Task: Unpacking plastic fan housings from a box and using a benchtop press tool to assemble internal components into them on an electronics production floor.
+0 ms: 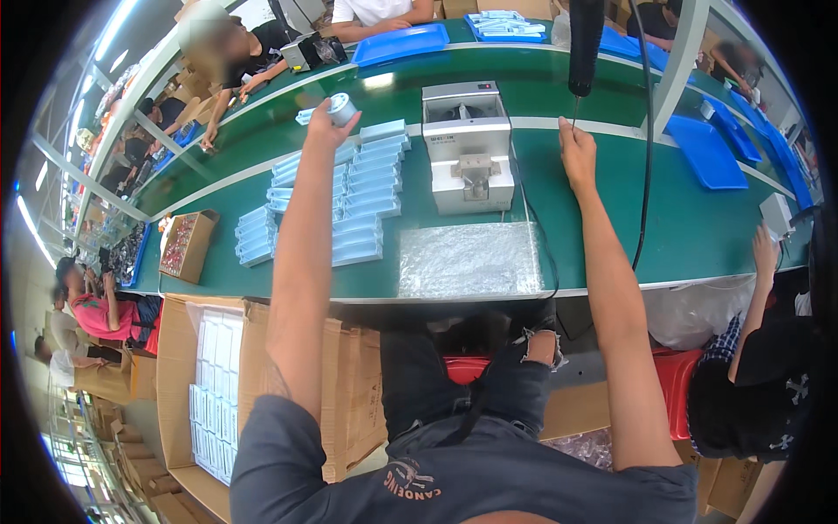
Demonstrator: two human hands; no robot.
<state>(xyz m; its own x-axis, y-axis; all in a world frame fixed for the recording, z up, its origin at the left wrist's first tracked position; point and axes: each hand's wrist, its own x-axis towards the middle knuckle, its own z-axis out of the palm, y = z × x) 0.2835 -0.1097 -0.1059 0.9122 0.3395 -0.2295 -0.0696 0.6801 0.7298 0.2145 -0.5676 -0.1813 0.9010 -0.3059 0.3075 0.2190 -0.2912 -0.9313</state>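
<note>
My left hand point(328, 127), stretched far out over the bench, is closed round a light blue plastic part point(343, 110) with a round, cup-like end. Below it, rows of long light blue plastic housings point(367, 179) lie on the green bench. An electric screwdriver point(586, 44) with a black body hangs from above, bit pointing down. At the lower end of that bit, the fingertips of my right hand point(577, 157) are pinched together; anything small between them is too tiny to make out. A grey-white bench machine point(467, 148) with an open top stands between my hands.
A bubble-wrap sheet point(471, 259) lies at the bench's front edge. On the left are a small carton of parts point(188, 246) and a large carton point(253, 349) of packed housings. Blue trays point(705, 153) lie right. A black cable point(646, 175) hangs beside my right arm. Co-workers sit around.
</note>
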